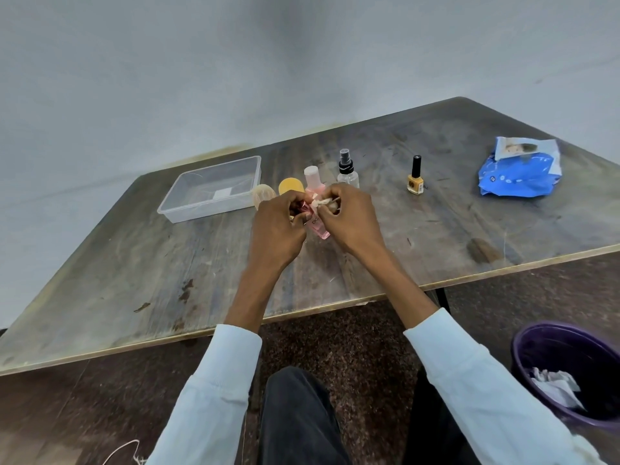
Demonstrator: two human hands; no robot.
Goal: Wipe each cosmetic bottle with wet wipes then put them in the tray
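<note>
A small pink bottle is held tilted above the middle of a worn wooden counter. It is gripped at its upper end by the left hand, fingers closed around it. A crumpled wipe is pinched in the right hand and pressed against the bottle. A clear tray is seen to the left, with nothing visible inside. Behind the hands, a pink-capped bottle, a clear spray bottle and two round-topped items, partly hidden, are lined up. A yellow nail polish bottle and a blue wipes pack are placed further right. A purple bin is set on the floor.
</note>
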